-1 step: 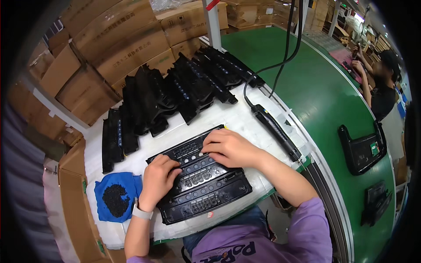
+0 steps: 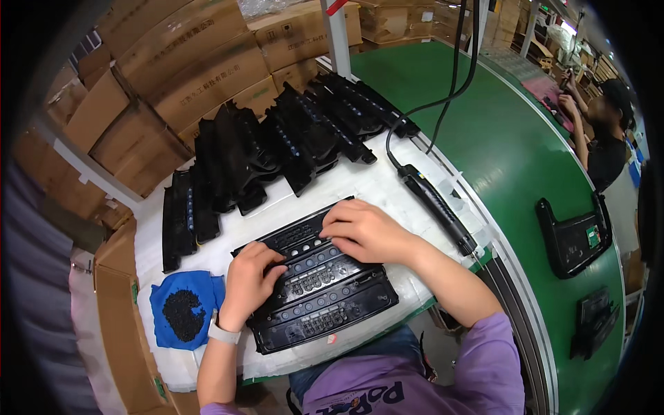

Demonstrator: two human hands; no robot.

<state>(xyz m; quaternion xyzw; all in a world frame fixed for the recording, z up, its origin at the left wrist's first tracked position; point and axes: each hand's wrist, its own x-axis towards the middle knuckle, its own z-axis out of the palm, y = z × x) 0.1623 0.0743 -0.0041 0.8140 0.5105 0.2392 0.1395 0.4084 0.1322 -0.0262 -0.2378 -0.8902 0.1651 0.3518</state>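
Three black plastic panels (image 2: 330, 301) with rows of round holes and small moulded parts lie side by side in front of me. My left hand (image 2: 253, 282) rests at the left end of the farther panels, its fingers curled and the thumb close to them. Over the right part of the farthest panel (image 2: 294, 234), my right hand (image 2: 363, 232) bends its fingers and thumb together at the row of holes. Anything between the fingertips of either hand is too small or hidden. Left of my left hand, a blue cloth (image 2: 163, 332) carries a heap of small black pieces (image 2: 183, 312).
Several black plastic housings (image 2: 277, 138) stand at the back of the white-covered table (image 2: 235, 232). A black corded electric screwdriver (image 2: 437, 211) lies to the right. Beyond is a green conveyor (image 2: 498, 152) with a black frame (image 2: 574, 242). Cardboard boxes (image 2: 207, 76) are stacked behind; another person (image 2: 605, 145) works far right.
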